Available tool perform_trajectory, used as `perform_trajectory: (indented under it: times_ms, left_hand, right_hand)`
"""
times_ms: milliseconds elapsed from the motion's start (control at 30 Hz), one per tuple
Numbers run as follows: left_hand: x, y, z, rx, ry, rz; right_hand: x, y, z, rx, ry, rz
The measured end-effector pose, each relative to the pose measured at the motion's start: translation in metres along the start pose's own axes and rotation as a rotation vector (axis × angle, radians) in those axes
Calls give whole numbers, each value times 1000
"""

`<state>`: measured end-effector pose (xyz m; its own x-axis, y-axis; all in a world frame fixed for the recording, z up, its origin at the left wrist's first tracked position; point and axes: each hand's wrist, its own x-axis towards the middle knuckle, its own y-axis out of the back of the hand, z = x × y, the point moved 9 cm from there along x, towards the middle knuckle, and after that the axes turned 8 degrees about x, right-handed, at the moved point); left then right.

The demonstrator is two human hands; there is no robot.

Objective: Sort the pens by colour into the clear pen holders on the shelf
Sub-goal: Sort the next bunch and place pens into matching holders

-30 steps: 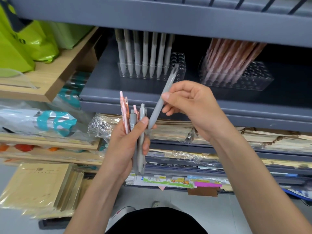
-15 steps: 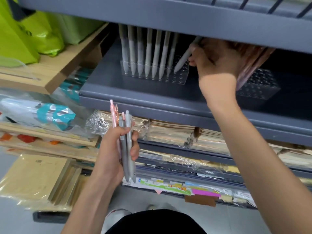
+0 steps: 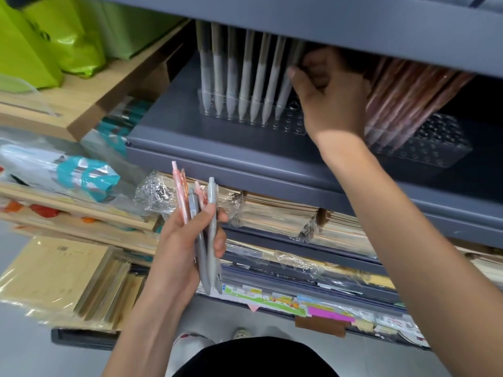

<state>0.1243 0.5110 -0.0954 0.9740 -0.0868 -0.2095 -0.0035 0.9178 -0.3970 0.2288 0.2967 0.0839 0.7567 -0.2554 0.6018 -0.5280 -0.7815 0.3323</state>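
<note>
On the left, the left hand [image 3: 187, 240] was clamped around a mixed bundle of pens [image 3: 200, 221], pink ones on its left and grey ones on its right, held upright and low in front of the shelf [image 3: 245, 148], probably as a ready stock to pick from. Farther in, a clear pen holder [image 3: 245, 115] stood on the shelf with a row of grey pens [image 3: 246, 77] seated tip-down in its holes, keeping that colour apart. Just right of that row, the right hand [image 3: 330, 102] reached under the upper shelf, its fingers [image 3: 296, 74] curled against the last grey pen [image 3: 285, 88]; whether that grip was closed on the pen or only steadying it could not be told. On the far right, a second clear holder [image 3: 435, 142] held leaning pink pens [image 3: 402, 96].
</note>
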Motion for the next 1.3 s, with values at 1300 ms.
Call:
perform_trajectory:
  times_ms: [1300]
  left_hand:
    - [-14,-8,34,124,11,-323]
  right_hand:
    - [-145,-35,-38,347,-470,-501]
